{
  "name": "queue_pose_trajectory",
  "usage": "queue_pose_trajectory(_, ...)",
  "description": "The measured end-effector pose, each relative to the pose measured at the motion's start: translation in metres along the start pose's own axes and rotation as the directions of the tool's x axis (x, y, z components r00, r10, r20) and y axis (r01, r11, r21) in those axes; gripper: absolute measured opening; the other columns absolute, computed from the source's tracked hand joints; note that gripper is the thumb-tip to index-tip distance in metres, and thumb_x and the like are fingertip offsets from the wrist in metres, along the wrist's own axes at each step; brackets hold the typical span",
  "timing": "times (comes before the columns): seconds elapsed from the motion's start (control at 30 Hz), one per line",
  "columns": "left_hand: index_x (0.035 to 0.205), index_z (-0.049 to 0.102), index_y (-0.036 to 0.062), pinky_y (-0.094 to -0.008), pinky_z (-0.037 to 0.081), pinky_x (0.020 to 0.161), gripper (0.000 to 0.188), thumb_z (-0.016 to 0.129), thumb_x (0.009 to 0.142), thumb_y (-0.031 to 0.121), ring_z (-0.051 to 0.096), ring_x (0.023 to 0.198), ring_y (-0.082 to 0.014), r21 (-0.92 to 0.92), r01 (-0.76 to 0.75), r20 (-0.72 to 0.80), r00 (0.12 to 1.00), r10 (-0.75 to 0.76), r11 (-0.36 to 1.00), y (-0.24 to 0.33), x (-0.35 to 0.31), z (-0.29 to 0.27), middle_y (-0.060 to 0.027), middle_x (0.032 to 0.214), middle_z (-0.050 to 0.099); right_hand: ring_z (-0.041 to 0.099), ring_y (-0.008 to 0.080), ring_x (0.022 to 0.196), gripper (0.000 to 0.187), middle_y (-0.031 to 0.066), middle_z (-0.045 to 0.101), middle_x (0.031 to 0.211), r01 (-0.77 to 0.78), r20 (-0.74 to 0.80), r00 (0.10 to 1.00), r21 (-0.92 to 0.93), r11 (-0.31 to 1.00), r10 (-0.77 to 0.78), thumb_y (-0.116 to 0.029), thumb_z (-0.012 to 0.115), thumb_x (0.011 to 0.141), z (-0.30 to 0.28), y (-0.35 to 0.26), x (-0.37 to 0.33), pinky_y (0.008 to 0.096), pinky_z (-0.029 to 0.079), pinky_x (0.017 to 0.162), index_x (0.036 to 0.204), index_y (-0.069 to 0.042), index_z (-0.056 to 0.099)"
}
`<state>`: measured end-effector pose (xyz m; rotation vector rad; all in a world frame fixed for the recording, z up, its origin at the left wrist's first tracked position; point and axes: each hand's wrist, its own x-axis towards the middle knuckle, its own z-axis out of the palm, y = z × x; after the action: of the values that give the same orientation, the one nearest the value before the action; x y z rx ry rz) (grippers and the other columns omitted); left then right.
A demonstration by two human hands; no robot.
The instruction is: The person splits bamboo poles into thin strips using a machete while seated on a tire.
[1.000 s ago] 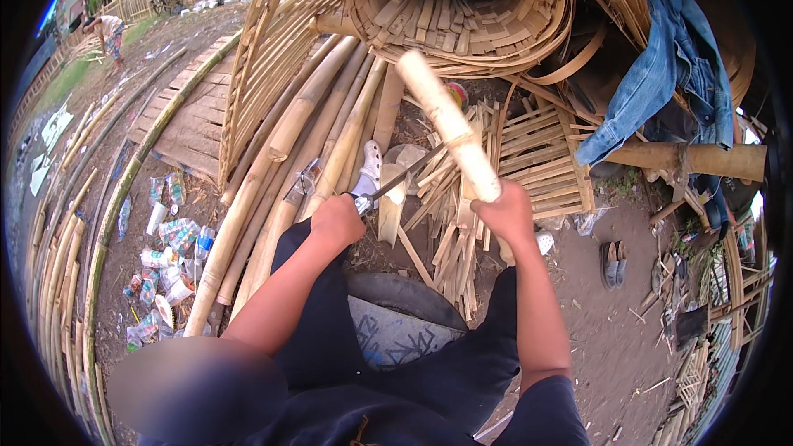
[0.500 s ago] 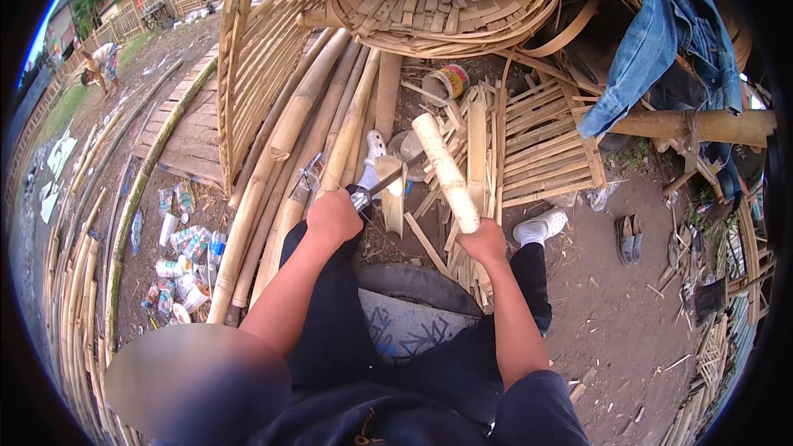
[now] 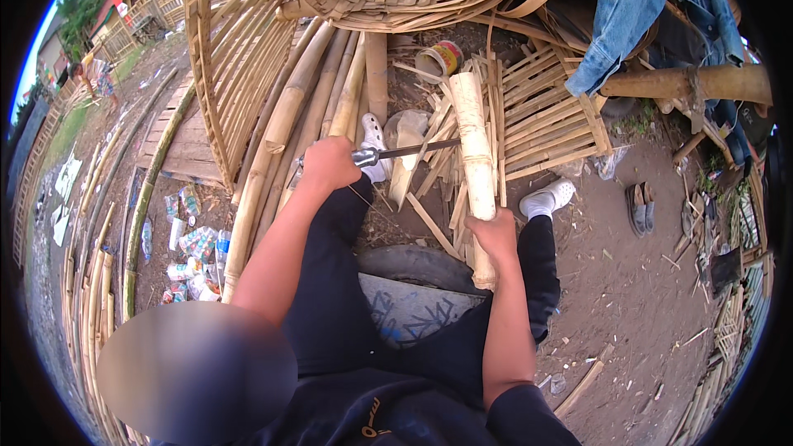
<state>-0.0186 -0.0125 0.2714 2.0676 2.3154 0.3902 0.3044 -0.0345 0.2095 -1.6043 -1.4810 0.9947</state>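
My left hand [image 3: 330, 163] is closed round the handle of a tool with a narrow dark blade [image 3: 417, 149]; whether it is a saw or a knife I cannot tell. The blade points right, and its tip end reaches the left side of a short bamboo length [image 3: 475, 149]. My right hand [image 3: 494, 233] grips that pale bamboo near its lower end, holding it nearly upright between my knees. Bamboo offcuts and split strips [image 3: 446, 128] lie on the ground beyond.
A large woven bamboo basket [image 3: 396, 21] lies ahead. Long bamboo poles [image 3: 285, 124] run along my left, near plastic litter [image 3: 198, 244]. A denim jacket [image 3: 615, 25] hangs at right above a slatted panel [image 3: 549, 116]. Before my seat is a tyre [image 3: 421, 264]. Another person [image 3: 99, 78] bends far left.
The bamboo has come down toward me and stands more upright, its lower end now showing below my right hand. My left hand has risen slightly, and the blade now lies nearly level against the bamboo.
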Motion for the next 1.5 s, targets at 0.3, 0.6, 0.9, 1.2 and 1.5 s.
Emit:
queue_pose_trajectory(0.3,0.074,0.07,0.0074,-0.045,0.053,0.073,0.016,0.061,0.064,0.016,0.065,0.078,-0.0368,0.037,-0.085,0.05,0.995,0.083,0.996,0.006,0.05,0.002,-0.0182,0.077,0.066,0.062,0.0177,0.057,0.022,0.0102,0.064,0.062,-0.024,-0.016,1.0,0.035,0.999,0.025,-0.014,0.07,0.066,-0.004,0.001,-0.008,0.0337,0.049,0.058,0.078,0.004,0.067)
queue_pose_trajectory(0.6,0.072,0.069,0.0054,-0.0454,0.052,0.075,0.015,0.06,0.064,0.014,0.065,0.079,-0.0377,0.018,-0.075,0.066,0.995,0.074,0.997,0.007,0.061,-0.018,-0.0189,0.078,0.067,0.062,0.0163,0.058,0.022,0.0099,0.064,0.063,0.028,-0.024,0.999,0.036,0.999,-0.027,-0.013,0.07,0.067,-0.004,0.01,-0.005,0.033,0.049,0.058,0.081,0.004,0.067)
queue_pose_trajectory(0.9,0.073,0.069,0.0022,-0.0458,0.051,0.07,0.016,0.06,0.063,0.012,0.063,0.074,-0.0405,-0.086,-0.045,-0.002,0.999,0.045,0.995,0.028,0.038,-0.033,-0.0231,0.073,0.064,0.059,0.0131,0.054,0.016,0.006,0.062,0.061,-0.035,-0.018,0.999,0.155,0.987,0.038,-0.009,0.069,0.069,-0.01,0.013,-0.008,0.0312,0.048,0.053,0.078,0.004,0.065)
queue_pose_trajectory(1.2,0.076,0.07,0.0023,-0.0474,0.051,0.068,0.02,0.06,0.063,0.012,0.062,0.068,-0.0418,-0.159,-0.085,-0.08,0.994,0.073,0.984,0.039,0.034,-0.055,-0.0242,0.07,0.062,0.064,0.0153,0.069,0.025,0.009,0.068,0.077,-0.04,-0.093,0.994,0.193,0.98,0.059,-0.01,0.07,0.069,-0.021,0.008,-0.013,0.0317,0.05,0.067,0.088,0.005,0.066)
queue_pose_trajectory(1.5,0.079,0.073,0.0076,-0.0452,0.053,0.072,0.02,0.062,0.065,0.018,0.065,0.077,-0.0386,-0.014,-0.056,0.032,0.998,0.057,0.998,0.014,0.037,-0.004,-0.0204,0.076,0.066,0.065,0.0153,0.067,0.024,0.0102,0.068,0.072,-0.027,-0.073,0.997,0.109,0.994,0.035,-0.011,0.07,0.068,-0.022,0.023,-0.013,0.0324,0.05,0.064,0.085,0.005,0.068)
